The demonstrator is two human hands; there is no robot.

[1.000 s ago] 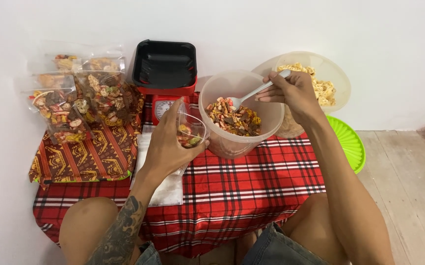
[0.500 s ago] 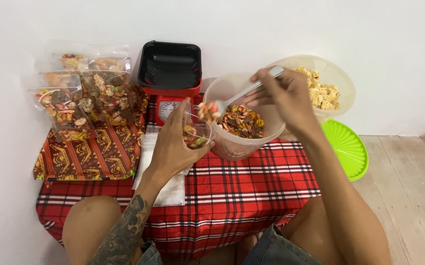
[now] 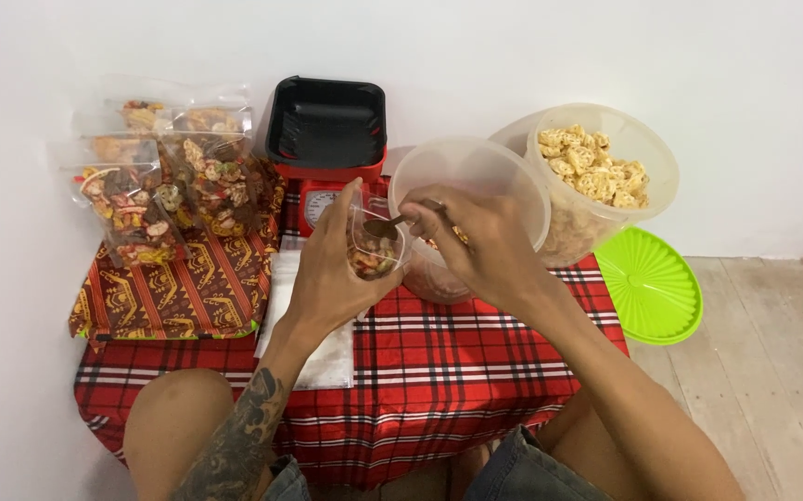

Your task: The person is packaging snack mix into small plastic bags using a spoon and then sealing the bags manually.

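- Left hand [image 3: 332, 269]: fingers closed around a small clear bag [image 3: 376, 243], held open-mouthed above the table; the bag is partly filled with mixed coloured snacks.
- Right hand [image 3: 476, 243]: closed on the handle of a spoon [image 3: 385, 224], its bowl at the mouth of the bag.
- Clear plastic tub [image 3: 471, 176]: just behind both hands, tilted toward the person; its contents are mostly hidden by the right hand.
- Red kitchen scale [image 3: 325, 190]: behind the left hand, carrying a black tray [image 3: 325, 122].
- Second clear tub [image 3: 605, 172]: right of the first, touching it, holding pale yellow crackers.
- Green lid [image 3: 652, 288]: on the floor at right.
- Filled snack bags [image 3: 165, 190]: stacked at far left on a patterned cloth [image 3: 179, 292].
- Red plaid tablecloth [image 3: 457, 371]: covers the table.
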